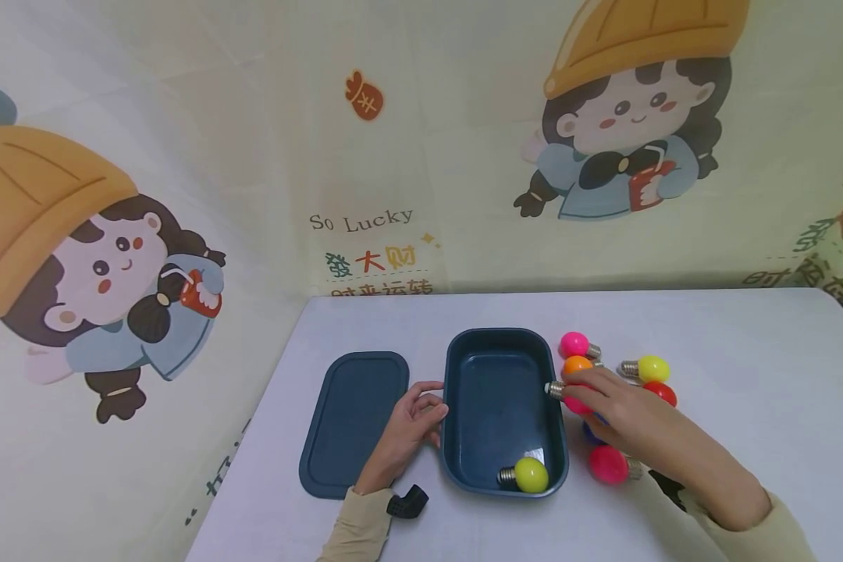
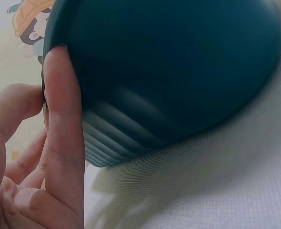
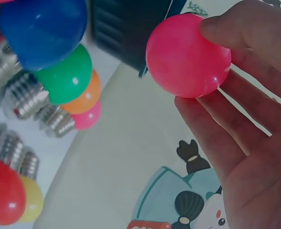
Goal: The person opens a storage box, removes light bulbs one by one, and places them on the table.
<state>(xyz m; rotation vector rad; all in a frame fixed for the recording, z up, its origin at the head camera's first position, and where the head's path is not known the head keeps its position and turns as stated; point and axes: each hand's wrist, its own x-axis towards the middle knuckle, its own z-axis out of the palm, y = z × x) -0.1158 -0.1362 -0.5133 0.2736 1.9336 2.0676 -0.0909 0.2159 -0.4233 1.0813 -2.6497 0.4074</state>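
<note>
A pink light bulb (image 3: 188, 55) is pinched in my right hand (image 1: 625, 410), between thumb and fingertips. In the head view its metal base (image 1: 555, 389) points left over the right rim of a dark blue box (image 1: 499, 406). My left hand (image 1: 410, 429) holds the box's left rim; in the left wrist view (image 2: 59, 133) fingers lie against the outer wall. One yellow-green bulb (image 1: 531, 474) lies on its side in the box's near right corner. Beneath and around my right hand, several bulbs lie on the table, among them an orange one (image 1: 576, 365) and a blue one (image 3: 43, 33).
A flat dark blue lid (image 1: 354, 421) lies left of the box, partly behind my left arm. Right of the box are pink bulbs (image 1: 609, 465), a yellow bulb (image 1: 653, 368), a red bulb (image 1: 660, 393) and a green bulb (image 3: 66, 76). A patterned cloth hangs behind the white table (image 1: 745, 359).
</note>
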